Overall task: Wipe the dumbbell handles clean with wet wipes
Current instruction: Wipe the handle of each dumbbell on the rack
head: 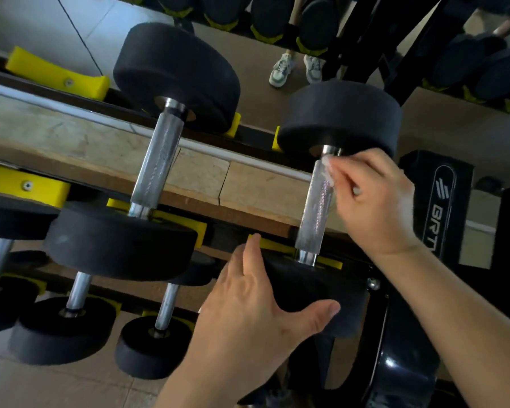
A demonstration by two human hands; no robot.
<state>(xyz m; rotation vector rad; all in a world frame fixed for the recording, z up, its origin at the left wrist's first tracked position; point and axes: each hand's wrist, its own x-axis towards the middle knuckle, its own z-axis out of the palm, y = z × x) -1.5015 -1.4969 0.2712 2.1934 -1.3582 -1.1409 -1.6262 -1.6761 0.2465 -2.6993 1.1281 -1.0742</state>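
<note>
On the rack (256, 134) top tier we see the left dumbbell (156, 160) beside the right dumbbell (315, 213). Our R hand (374, 201) w/ wipe (327, 169) is on its handle, L hand (248, 313) on its near head. Smaller dumbbells (77, 293) sit below.

One camera only, up on the person's head, looking forward and steeply down over the dumbbell rack (255, 136). It's in close, wide-angled and tilted, so the rack slants across the frame and the nearest dumbbell (315, 213) sits just under the lens, at right.
</note>
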